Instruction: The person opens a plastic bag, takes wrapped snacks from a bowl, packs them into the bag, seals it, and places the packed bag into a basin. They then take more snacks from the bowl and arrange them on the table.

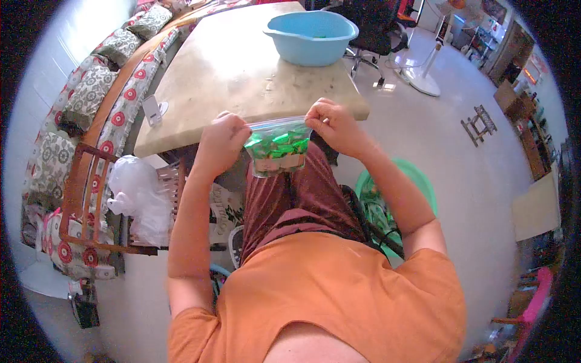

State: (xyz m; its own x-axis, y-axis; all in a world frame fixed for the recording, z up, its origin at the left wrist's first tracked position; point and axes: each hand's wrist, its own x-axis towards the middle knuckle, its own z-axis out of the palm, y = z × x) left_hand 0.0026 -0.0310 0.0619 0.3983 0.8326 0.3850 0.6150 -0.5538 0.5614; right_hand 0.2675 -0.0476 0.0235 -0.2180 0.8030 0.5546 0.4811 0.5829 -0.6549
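A clear zip bag (279,163) filled with small green packets hangs upright between my hands, over my lap and just in front of the table edge. My left hand (223,140) pinches its top left corner. The top right corner is pinched in the fingers of my right hand (334,124). Along the top runs the bag's zip strip, stretched nearly straight. The green packets fill the upper part, and a pale label band shows lower down.
On the table (206,72) ahead stands a light blue basin (311,45); a small white device (152,111) lies at its left edge. A green tub (417,181) with plastic bags sits by my right side. To the left, a white plastic bag (142,199) rests on a wooden chair (91,199).
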